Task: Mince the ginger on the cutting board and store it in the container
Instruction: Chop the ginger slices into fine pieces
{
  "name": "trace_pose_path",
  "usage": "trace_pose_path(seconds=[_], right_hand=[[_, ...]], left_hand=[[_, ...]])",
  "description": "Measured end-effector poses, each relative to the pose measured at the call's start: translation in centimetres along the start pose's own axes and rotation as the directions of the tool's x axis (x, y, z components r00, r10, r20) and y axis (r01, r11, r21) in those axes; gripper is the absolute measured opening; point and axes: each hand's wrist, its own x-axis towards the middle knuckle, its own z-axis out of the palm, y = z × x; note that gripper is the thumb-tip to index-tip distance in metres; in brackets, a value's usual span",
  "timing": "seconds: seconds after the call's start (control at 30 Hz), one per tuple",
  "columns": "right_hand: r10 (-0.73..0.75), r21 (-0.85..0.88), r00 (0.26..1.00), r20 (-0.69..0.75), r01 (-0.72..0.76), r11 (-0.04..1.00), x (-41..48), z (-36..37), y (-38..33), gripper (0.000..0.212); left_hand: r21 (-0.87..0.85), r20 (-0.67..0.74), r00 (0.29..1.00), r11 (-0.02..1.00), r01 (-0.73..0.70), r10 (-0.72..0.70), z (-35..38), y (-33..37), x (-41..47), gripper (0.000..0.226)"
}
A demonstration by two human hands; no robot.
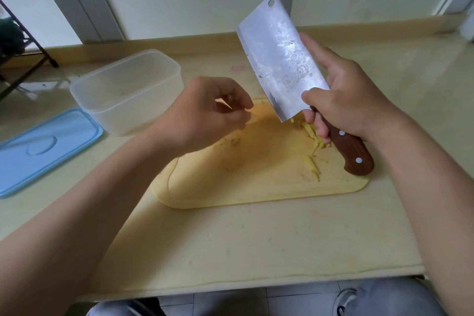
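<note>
Gripping the cleaver [282,59] by its riveted wooden handle, the right hand [351,100] holds the broad, smeared steel blade tilted above the pale yellow board [256,174]. Ginger [314,159] lies on the board's right side as thin, fibrous yellow slivers; over its left the left hand [205,113] curls fingers toward thumb, whether pinching anything I cannot tell. Left of the board sit a frosted plastic container [128,90] and flat blue lid [46,146].
</note>
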Motion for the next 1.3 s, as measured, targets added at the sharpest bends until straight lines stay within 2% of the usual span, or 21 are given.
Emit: trace_pose_path(seconds=[0.07, 0.13, 0.27, 0.4, 0.6, 0.73, 0.83, 1.13, 1.3], right_hand=[[-0.002, -0.011, 1.0, -0.008, 0.001, 1.0, -0.1, -0.1, 0.0, 0.093], [-0.003, -0.016, 1.0, -0.011, 0.003, 1.0, -0.2, -0.2, -0.1, 0.093], [0.01, -0.032, 1.0, -0.001, -0.01, 0.999, -0.4, -0.2, -0.1, 0.093], [0.026, -0.056, 0.999, 0.023, -0.024, 0.998, -0.6, -0.1, -0.4, 0.093], [0.063, -0.096, 0.997, 0.054, -0.057, 0.994, -1.0, 0.1, -0.6, 0.093], [0.117, -0.104, 0.992, 0.043, -0.112, 0.988, -1.7, 0.5, -1.5, 0.093], [0.151, -0.135, 0.988, 0.034, -0.145, 0.98, -2.9, 0.8, -2.4, 0.093], [0.232, -0.239, 0.973, 0.014, -0.222, 0.945, -5.2, 2.9, -3.8, 0.094], [0.264, -0.317, 0.964, 0.043, -0.238, 0.918, -5.5, 3.7, -4.6, 0.096]], left_hand=[[-0.062, 0.034, 0.996, 0.994, 0.087, -0.085, 1.4, 0.7, -0.7, 0.004], [-0.016, 0.077, 0.991, 0.994, 0.108, -0.107, 2.3, 1.0, -1.2, 0.003], [0.297, 0.036, 0.993, 0.948, -0.118, 0.113, 1.1, -0.2, -1.1, 0.006], [0.375, 0.215, 0.927, 0.85, -0.369, 0.307, 0.8, -1.6, -1.5, 0.017], [0.345, 0.306, 0.839, 0.768, -0.539, 0.45, 1.9, -2.8, -1.9, 0.014], [0.37, 0.354, 0.762, 0.667, -0.647, 0.543, 1.7, -3.5, -1.9, 0.027], [0.373, 0.35, 0.738, 0.636, -0.675, 0.577, 1.8, -4.1, -2.6, 0.031], [0.425, 0.33, 0.73, 0.596, -0.681, 0.599, 2.2, -5.4, -2.9, 0.04], [0.421, 0.326, 0.742, 0.613, -0.668, 0.585, 2.3, -5.5, -2.8, 0.041]])
